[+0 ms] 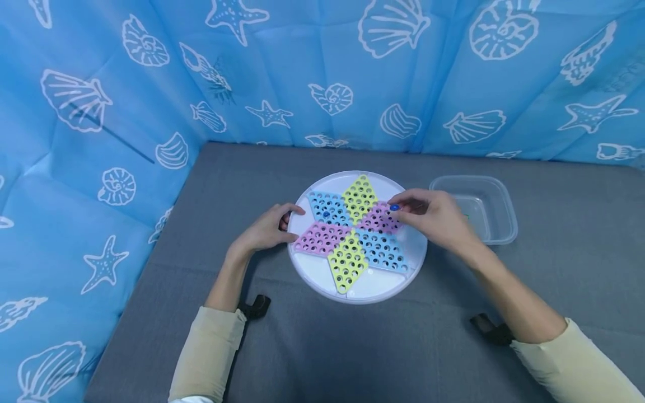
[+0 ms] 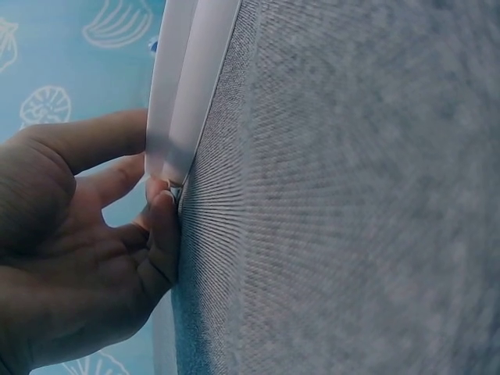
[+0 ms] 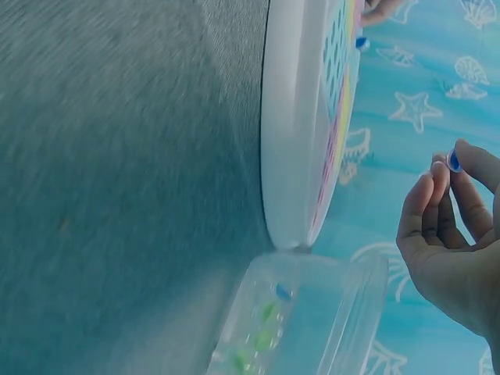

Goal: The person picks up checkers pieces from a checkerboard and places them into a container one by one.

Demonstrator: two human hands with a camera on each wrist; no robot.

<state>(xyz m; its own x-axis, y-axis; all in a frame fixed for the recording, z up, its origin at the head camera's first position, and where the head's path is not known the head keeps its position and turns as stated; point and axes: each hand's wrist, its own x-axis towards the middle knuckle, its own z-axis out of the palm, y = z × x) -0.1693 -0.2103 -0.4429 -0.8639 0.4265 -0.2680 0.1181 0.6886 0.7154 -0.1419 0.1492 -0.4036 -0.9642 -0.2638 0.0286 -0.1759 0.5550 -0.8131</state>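
Note:
A round white Chinese checkers board (image 1: 375,286) with a star of yellow, blue and pink holed sections lies on the grey table. At its left edge my left hand (image 1: 264,228) holds the rim, thumb and fingers against it in the left wrist view. Above the right pink section, my right hand (image 1: 438,217) pinches a blue marble (image 3: 455,161) between thumb and fingertip, apart from the board. Another blue marble (image 1: 326,215) sits in the upper left blue section.
Right of the board stands a clear plastic container (image 1: 511,224). In the right wrist view it has green marbles (image 3: 264,341) and a blue marble (image 3: 283,291) inside. A blue curtain (image 1: 297,67) with white shells hangs behind the table and along its left side.

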